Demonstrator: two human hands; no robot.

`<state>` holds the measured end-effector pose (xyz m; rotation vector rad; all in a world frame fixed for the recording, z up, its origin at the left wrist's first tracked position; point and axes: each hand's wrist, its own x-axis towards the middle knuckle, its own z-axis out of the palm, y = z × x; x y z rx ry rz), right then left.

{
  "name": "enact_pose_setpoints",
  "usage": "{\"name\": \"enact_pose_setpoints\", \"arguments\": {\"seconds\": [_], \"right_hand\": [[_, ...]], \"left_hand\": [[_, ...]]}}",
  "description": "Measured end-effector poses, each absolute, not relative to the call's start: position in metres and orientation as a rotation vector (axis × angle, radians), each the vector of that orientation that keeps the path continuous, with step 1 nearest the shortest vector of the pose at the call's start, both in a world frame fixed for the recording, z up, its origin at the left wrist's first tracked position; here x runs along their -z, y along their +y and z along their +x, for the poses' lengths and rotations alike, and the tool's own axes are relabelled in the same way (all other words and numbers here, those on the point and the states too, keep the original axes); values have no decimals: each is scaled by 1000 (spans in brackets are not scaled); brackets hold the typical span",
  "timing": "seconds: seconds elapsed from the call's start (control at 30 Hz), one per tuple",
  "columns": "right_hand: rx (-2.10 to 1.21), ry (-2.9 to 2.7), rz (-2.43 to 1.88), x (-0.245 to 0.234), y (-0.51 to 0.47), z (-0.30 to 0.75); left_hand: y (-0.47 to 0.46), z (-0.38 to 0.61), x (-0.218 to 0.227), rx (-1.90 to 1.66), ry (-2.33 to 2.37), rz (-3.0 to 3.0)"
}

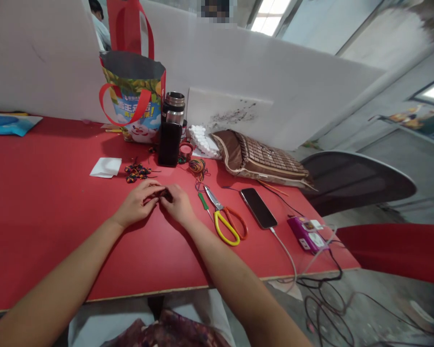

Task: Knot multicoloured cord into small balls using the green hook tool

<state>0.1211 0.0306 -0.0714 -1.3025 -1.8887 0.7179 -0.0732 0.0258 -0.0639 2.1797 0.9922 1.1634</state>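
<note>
My left hand (139, 202) and my right hand (177, 205) meet over the red table, fingertips pinched around a small dark piece of cord work (167, 194). Fingers cover most of it, so its shape is unclear. Just beyond my left hand lies a heap of multicoloured knotted cord pieces (135, 172). A ball of multicoloured cord (197, 166) sits past my right hand, with a loose strand trailing toward me. Right of my right hand are a thin metal tool with a green handle (203, 201) and scissors (213, 198) with one yellow and one orange handle.
A charging phone (258, 207) and a purple power strip (305, 234) with cables lie at right. Behind stand a shopping bag (141, 113), an upright dark phone (169, 144), an uncapped flask (174, 106) and a brown cushion (267, 156). White paper (106, 167) lies at left.
</note>
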Motion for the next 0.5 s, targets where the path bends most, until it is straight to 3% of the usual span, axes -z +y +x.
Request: {"name": "enact_pose_setpoints", "arguments": {"seconds": [0.5], "right_hand": [[-678,-1701,-1435,72,41,130]], "left_hand": [[38,-86,71,-1314,1203,1945]]}}
